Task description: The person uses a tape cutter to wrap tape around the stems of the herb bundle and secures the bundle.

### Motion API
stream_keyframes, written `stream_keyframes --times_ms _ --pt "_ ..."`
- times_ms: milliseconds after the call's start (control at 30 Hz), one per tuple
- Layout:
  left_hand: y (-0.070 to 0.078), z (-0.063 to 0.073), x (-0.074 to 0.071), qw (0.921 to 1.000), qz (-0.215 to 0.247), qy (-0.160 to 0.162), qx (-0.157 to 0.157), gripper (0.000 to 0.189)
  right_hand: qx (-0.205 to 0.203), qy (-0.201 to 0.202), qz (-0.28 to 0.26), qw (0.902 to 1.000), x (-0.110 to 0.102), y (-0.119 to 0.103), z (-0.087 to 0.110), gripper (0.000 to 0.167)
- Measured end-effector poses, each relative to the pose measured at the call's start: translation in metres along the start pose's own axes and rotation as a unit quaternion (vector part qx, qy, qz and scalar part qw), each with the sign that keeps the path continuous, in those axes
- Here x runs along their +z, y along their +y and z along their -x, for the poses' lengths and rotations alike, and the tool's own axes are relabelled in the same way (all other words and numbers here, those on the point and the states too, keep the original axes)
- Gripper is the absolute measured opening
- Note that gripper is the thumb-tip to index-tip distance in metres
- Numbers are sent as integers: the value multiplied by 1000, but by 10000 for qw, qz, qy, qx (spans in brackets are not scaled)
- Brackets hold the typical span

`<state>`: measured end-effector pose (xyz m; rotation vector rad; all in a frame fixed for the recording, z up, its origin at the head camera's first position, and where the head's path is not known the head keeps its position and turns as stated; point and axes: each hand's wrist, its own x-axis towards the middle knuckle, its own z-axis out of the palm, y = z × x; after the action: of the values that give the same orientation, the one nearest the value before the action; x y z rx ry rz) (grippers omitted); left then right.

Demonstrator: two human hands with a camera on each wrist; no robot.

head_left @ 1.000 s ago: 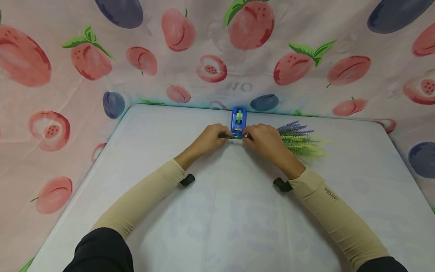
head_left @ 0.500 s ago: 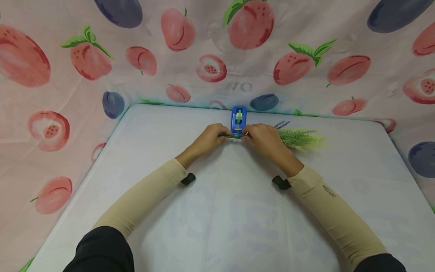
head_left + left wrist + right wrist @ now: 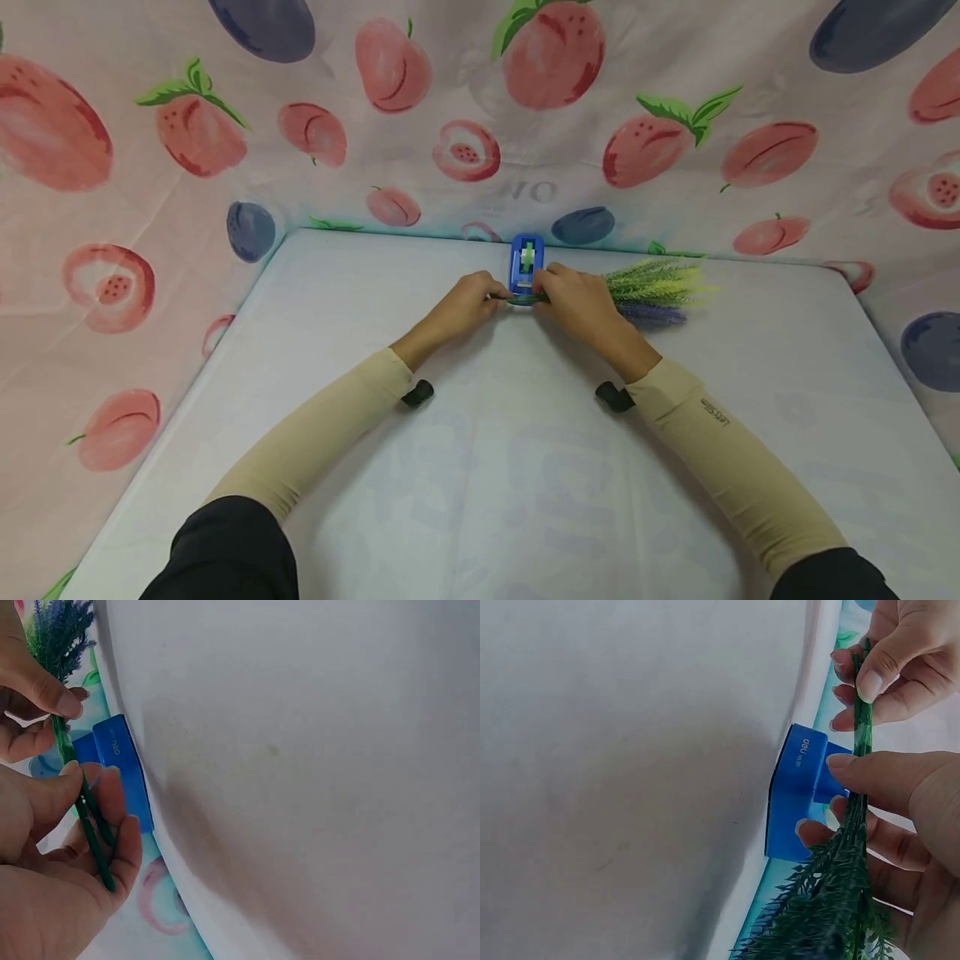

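Observation:
A bunch of artificial flowers, with yellow-green and purple sprigs, is held sideways, heads to the right. My left hand pinches the green stems near their bare ends, between thumb and fingers. Closer to the flower heads, my right hand grips the same stems with thumb and fingertips. A shiny patch that looks like clear tape shows on the stems between the hands. Just behind the stems stands a blue tape dispenser with a green core; the hands partly cover its near end.
The white tabletop stretches out in front of the hands and to both sides. Behind the dispenser, at the table's far edge, rises a fruit-printed cloth, which also hangs along the left and right sides.
The flower bunch has turned about its stems: purple sprigs were on the far side and are now on the near side, below the yellow-green ones. My right hand has shifted slightly left.

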<state>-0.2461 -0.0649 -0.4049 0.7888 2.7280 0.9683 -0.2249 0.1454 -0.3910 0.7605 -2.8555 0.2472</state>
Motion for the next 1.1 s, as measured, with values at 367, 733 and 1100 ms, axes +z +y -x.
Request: stream_keyframes --times_ms 367,733,1100 --pt "0 -8 -2 9980 -560 304 40 21 220 -97 -299 9993 4 1 -3 17" --pt "3 -14 -3 9998 -91 55 -191 48 630 -437 -712 9945 4 7 -11 37" --pt "-4 -17 -3 9994 257 -120 -185 40 565 -743 -934 9912 3 10 -13 39"
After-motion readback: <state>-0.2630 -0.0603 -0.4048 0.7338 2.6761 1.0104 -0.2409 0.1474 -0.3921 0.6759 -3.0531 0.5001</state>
